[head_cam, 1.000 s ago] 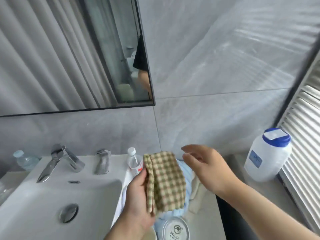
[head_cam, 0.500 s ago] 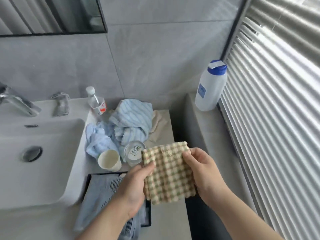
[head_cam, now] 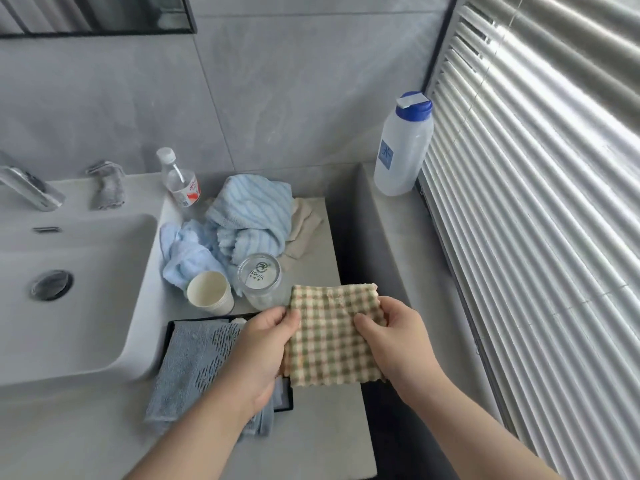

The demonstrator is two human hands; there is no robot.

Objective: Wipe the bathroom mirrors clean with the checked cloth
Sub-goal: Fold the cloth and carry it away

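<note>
The checked cloth (head_cam: 329, 337), green and cream, is folded into a square and held flat above the counter's right end. My left hand (head_cam: 263, 348) pinches its left edge with thumb on top. My right hand (head_cam: 398, 337) grips its right edge, thumb across the front. Only the bottom strip of the black-framed mirror (head_cam: 104, 15) shows at the top left, well above and left of both hands.
White sink (head_cam: 86, 306) with tap (head_cam: 31, 192) at left. On the grey counter (head_cam: 311, 427) lie blue striped towels (head_cam: 252, 216), a paper cup (head_cam: 209, 296), a lidded jar (head_cam: 259, 277), a small bottle (head_cam: 180, 183) and a grey towel on a black tray (head_cam: 194, 362). A blue-capped jug (head_cam: 403, 147) stands by the window blinds (head_cam: 536, 202).
The view dropped from the mirror to the counter. My right hand took hold of the cloth, which now spreads flat between both hands, lower and further right.
</note>
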